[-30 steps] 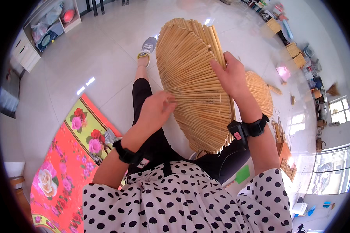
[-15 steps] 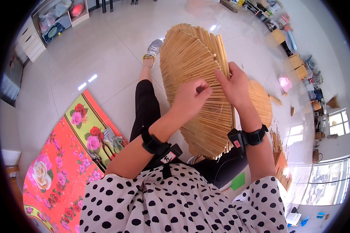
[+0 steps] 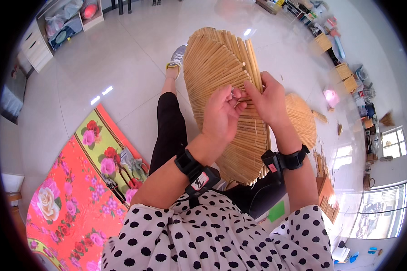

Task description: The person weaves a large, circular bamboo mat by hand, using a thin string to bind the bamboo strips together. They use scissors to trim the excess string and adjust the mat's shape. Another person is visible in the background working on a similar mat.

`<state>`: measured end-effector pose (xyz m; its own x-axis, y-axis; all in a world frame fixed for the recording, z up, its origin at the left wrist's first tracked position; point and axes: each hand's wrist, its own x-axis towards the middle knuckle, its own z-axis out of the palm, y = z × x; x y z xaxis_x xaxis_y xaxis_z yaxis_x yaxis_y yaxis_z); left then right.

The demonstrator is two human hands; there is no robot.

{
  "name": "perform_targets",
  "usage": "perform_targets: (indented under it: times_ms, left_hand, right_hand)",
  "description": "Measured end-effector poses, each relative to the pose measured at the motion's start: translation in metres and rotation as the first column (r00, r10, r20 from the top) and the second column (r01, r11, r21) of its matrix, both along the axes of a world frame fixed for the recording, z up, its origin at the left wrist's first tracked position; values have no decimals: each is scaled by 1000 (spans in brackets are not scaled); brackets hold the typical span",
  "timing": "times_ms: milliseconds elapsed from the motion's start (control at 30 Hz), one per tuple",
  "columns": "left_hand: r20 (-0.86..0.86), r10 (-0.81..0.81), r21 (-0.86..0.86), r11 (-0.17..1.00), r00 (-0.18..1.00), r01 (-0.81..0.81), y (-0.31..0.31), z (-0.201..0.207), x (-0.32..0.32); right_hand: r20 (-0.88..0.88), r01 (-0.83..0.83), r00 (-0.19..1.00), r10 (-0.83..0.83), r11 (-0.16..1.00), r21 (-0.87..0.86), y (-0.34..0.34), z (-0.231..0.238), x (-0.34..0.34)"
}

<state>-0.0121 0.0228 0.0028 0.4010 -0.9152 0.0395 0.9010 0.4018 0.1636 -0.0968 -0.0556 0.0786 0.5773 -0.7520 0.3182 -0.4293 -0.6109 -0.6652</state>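
Note:
A fan-shaped piece of tan reed stalks (image 3: 215, 67), bound side by side, leans across my lap. My right hand (image 3: 270, 98) grips its right edge, where several loose stalks run lengthwise, with the thumb lying on the front. Close by, my left hand (image 3: 221, 113) is closed over the front of the piece, pinching a thin pale strand near my right thumb. A fine loose thread hangs down the stalks below the hands. The strand's far end cannot be made out.
On the floor to the right lies a round woven reed piece (image 3: 301, 121), with reed scraps nearby. A flowered red mat (image 3: 68, 189) on the left bears pliers (image 3: 124, 174) and grey gloves (image 3: 133, 162). Boxes and goods line the right wall; a shelf unit (image 3: 38, 49) stands far left.
My left hand has turned and moved a little toward my right thumb, its fingers now curled around the strand. The reed piece has shifted slightly left at its top.

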Motion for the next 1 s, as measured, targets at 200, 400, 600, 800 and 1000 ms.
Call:
perform_targets:
  times_ms: [200,400,600,800,1000]
  left_hand:
    - [164,-24,1,1000,986,24,18,6,6]
    - [631,-93,32,995,770,94,104,3,7]
    - [889,64,-98,994,-453,-52,151,2,31]
    - [536,-393,463,877,-747,-130,187,-12,72]
    - [614,-789,786,614,25,71,193,-39,127]
  right_hand:
    - [-107,58,991,-84,972,-228,-13,1,5]
    - [-102,70,991,-92,978,-196,-44,0,-6]
    - [-130,40,990,-52,995,-93,-48,-1,-10]
    - [-135,41,990,-52,996,-81,-50,0,-13]
    - [-123,9,992,-10,1000,-5,-54,1,-13]
